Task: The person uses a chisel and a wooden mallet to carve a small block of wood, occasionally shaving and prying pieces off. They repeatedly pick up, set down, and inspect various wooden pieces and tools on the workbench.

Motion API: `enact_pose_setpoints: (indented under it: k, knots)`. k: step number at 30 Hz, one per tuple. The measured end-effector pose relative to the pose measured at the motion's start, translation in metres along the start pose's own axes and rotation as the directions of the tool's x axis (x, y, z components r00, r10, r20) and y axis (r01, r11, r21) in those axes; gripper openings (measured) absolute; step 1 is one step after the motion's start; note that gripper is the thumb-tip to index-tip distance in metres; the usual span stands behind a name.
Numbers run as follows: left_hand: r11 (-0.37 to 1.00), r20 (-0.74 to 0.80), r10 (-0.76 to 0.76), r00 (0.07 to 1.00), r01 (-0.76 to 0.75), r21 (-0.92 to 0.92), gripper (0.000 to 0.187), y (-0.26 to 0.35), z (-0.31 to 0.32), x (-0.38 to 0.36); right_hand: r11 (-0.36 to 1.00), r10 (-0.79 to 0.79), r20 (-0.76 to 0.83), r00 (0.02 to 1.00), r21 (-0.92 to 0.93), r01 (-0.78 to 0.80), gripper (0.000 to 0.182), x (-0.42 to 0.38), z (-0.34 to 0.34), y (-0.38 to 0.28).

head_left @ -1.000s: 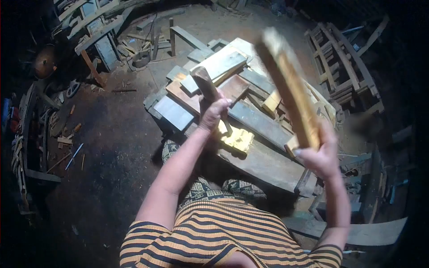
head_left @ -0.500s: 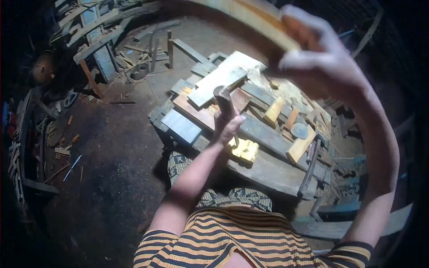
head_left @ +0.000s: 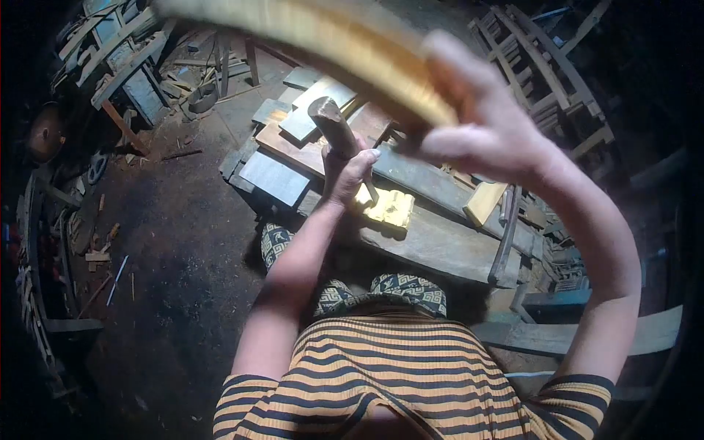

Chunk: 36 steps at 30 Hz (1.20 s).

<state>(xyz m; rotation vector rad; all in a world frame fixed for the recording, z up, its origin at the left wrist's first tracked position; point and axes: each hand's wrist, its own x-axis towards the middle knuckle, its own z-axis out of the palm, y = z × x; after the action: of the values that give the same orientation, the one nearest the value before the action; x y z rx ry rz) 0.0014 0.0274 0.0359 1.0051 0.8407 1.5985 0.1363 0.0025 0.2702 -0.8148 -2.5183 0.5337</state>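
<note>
My left hand [head_left: 347,174] is wrapped round a chisel [head_left: 331,123] with a thick wooden handle, held tilted. Its narrow blade comes down to a small carved yellow wooden block [head_left: 392,209] on the bench, seemingly touching it. Raised high at the upper right, my right hand [head_left: 488,117] grips one end of a long, thick piece of wood [head_left: 315,45]. That piece is smeared by motion and stretches to the upper left above the chisel, hiding part of the bench; its far end blurs near the top edge.
Around the block, the wooden bench [head_left: 440,246] carries a grey board [head_left: 275,176], other planks and a pale wedge-shaped block [head_left: 485,203]. A dark curved bar [head_left: 506,238] lies at its right side. Wood scraps and slatted frames [head_left: 543,66] stand about the floor.
My view has shifted, so the bench sits further up and left. The piece of wood in my right hand now reaches further left across the view. My left hand still holds the chisel at the block.
</note>
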Motion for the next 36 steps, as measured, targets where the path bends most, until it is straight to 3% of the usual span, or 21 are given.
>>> enact_pose_setpoints:
  k: [1, 2, 4, 7, 8, 10, 14, 16, 18, 20, 21, 23, 25, 27, 29, 30, 31, 33, 35, 36]
  knots:
    - [0.999, -0.006, -0.011, 1.0, 0.011, 0.049, 0.011, 0.001, 0.001, -0.001, 0.938, 0.342, 0.227, 0.912, -0.147, -0.315, 0.039, -0.006, 0.001, 0.001]
    - [0.998, -0.001, -0.012, 1.0, 0.012, 0.056, 0.011, 0.001, 0.001, -0.001, 0.844, 0.465, 0.21, 0.86, -0.398, -0.359, 0.039, -0.014, 0.009, 0.007]
    - [0.999, -0.027, 0.032, 0.999, -0.033, -0.017, 0.01, 0.001, 0.004, 0.002, 0.868, 0.438, 0.194, 0.878, -0.346, -0.357, 0.044, -0.028, 0.003, 0.022]
    - [0.994, 0.037, 0.062, 0.997, -0.058, -0.098, 0.012, 0.002, 0.002, 0.001, 0.87, 0.488, -0.019, 0.873, -0.073, -0.488, 0.057, -0.067, 0.001, 0.045]
    - [0.994, 0.041, 0.062, 0.997, -0.058, -0.097, 0.012, 0.002, 0.003, 0.001, 0.867, 0.481, -0.127, 0.868, 0.217, -0.449, 0.061, -0.089, 0.018, 0.067]
    - [0.996, 0.004, 0.042, 0.999, -0.042, -0.079, 0.014, 0.004, 0.005, 0.001, 0.805, 0.593, -0.186, 0.783, 0.158, -0.572, 0.065, -0.131, 0.037, 0.098]
    - [0.998, 0.076, 0.058, 0.995, -0.055, -0.038, 0.015, 0.005, 0.01, 0.002, 0.594, 0.771, -0.169, 0.614, -0.156, -0.789, 0.067, -0.198, 0.093, 0.139]
    - [0.994, 0.121, 0.11, 0.987, -0.111, -0.002, 0.016, 0.001, 0.011, 0.004, 0.497, 0.841, -0.154, 0.518, -0.16, -0.853, 0.066, -0.212, 0.12, 0.148]
    - [0.987, 0.157, 0.152, 0.976, -0.16, 0.036, 0.017, 0.004, 0.015, 0.0, 0.534, 0.807, -0.185, 0.561, -0.177, -0.827, 0.067, -0.223, 0.138, 0.16]
    - [0.984, 0.183, 0.147, 0.972, -0.162, 0.068, 0.017, 0.009, 0.02, -0.004, 0.582, 0.726, -0.144, 0.673, -0.393, -0.712, 0.071, -0.228, 0.143, 0.167]
    - [0.977, 0.195, 0.161, 0.967, -0.184, 0.104, 0.015, 0.012, 0.023, -0.005, 0.559, 0.763, -0.038, 0.646, -0.465, -0.687, 0.077, -0.216, 0.128, 0.161]
    - [0.959, 0.202, 0.177, 0.963, -0.214, 0.183, 0.014, 0.011, 0.03, -0.008, 0.712, 0.575, -0.199, 0.793, -0.355, -0.605, 0.081, -0.197, 0.104, 0.153]
    - [0.915, 0.204, 0.216, 0.955, -0.271, 0.298, 0.012, 0.005, 0.038, -0.012, 0.861, 0.504, -0.196, 0.841, 0.193, -0.471, 0.081, -0.15, 0.058, 0.096]
    - [0.957, 0.234, 0.126, 0.964, -0.181, 0.228, 0.014, 0.002, 0.049, -0.018, 0.913, 0.327, -0.223, 0.918, 0.325, -0.246, 0.079, -0.121, 0.044, 0.066]
    - [0.977, 0.28, 0.112, 0.953, -0.157, 0.144, 0.018, 0.0, 0.057, -0.02, 0.94, 0.255, -0.238, 0.937, 0.288, -0.183, 0.075, -0.092, 0.056, 0.062]
    - [0.969, 0.347, 0.079, 0.935, -0.153, 0.194, 0.023, 0.015, 0.06, -0.025, 0.96, 0.184, -0.242, 0.953, 0.253, -0.121, 0.071, -0.082, 0.059, 0.065]
    - [0.97, 0.343, 0.033, 0.939, -0.112, 0.215, 0.027, 0.021, 0.06, -0.028, 0.96, 0.182, -0.242, 0.953, 0.254, -0.118, 0.071, -0.075, 0.062, 0.073]
    - [0.969, 0.332, -0.009, 0.943, -0.073, 0.237, 0.031, 0.022, 0.047, -0.025, 0.894, 0.141, -0.176, 0.974, 0.445, -0.05, 0.051, -0.062, 0.069, 0.086]
    - [0.744, 0.443, -0.24, 0.864, -0.129, 0.656, 0.051, 0.007, 0.016, -0.015, 0.838, 0.181, -0.112, 0.977, 0.538, -0.094, 0.041, -0.058, 0.067, 0.082]
    - [0.744, 0.443, -0.246, 0.862, -0.126, 0.656, 0.051, 0.004, 0.005, -0.018, 0.77, 0.222, -0.049, 0.974, 0.622, -0.144, 0.03, -0.057, 0.067, 0.08]
